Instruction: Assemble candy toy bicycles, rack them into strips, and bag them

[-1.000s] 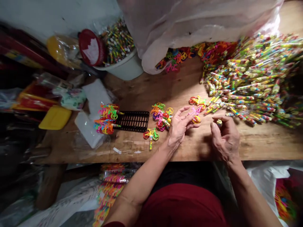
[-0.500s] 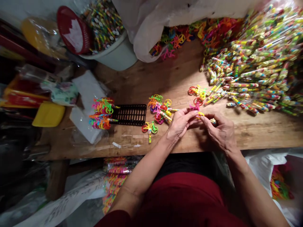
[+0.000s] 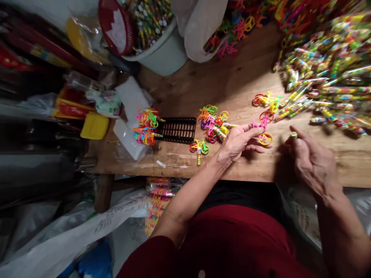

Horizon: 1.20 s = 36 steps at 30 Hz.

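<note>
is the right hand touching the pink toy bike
Apart. The head view shows a strip of bare wood between the right hand and the pink toy bike, which the left hand holds between its fingers.

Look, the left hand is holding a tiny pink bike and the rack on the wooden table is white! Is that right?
No, the head view shows the rack is black. The left hand does hold a tiny pink bike, and the table is wooden.
</note>
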### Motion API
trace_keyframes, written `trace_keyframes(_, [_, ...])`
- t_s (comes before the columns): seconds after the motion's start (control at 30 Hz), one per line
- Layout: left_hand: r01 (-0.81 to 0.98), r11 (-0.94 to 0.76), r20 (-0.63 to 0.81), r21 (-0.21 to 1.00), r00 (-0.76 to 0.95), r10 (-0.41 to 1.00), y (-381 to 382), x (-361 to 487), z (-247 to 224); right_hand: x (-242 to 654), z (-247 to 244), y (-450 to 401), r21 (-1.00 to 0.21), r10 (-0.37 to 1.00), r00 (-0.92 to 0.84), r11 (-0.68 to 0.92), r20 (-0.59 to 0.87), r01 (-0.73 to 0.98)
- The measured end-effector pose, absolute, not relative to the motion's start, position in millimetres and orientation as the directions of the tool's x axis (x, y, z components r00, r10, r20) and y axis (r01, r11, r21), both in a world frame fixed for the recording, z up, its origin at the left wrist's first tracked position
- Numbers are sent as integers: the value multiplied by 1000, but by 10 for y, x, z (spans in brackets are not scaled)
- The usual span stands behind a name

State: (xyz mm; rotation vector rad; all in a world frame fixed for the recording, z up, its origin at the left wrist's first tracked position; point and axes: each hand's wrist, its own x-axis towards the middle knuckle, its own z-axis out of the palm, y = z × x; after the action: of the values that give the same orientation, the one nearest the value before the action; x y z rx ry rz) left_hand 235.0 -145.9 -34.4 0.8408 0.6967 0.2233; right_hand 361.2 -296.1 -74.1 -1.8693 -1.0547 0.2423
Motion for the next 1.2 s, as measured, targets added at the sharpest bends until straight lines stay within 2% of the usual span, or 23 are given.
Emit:
trace_keyframes(0.07, [88, 677, -478, 730, 774, 415, -1476, 2320, -343, 3573, -743, -2949, -856, 730, 621, -98, 284, 507])
trace_keyframes(0.2, [96, 680, -468, 727, 794, 389, -1496, 2259, -325, 3511, -673, -2855, -961, 648, 727, 24, 225, 275])
trace_keyframes(0.37, [112, 670, -452, 734, 816, 359, -1534, 2205, -303, 3486, -619, -2838, -936, 732, 618, 76, 287, 345])
trace_keyframes(0.67, [150, 680, -455, 718, 840, 296, -1569, 2176, -291, 3487, -691, -2913, -944, 835, 494, 87, 243, 317])
trace_keyframes(0.9, [183, 674, -442, 716, 865, 235, -1586, 2192, -276, 3367, -793, -2924, -973, 752, 619, 152, 229, 176])
trace_keyframes(1.03, [196, 696, -456, 691, 865, 208, -1595, 2203, -280, 3378, -810, -2949, -955, 756, 596, 137, 273, 264])
trace_keyframes(1.2, [212, 738, -463, 641, 874, 150, -1574, 2208, -306, 3482, -794, -2997, -845, 741, 517, 125, 428, 521])
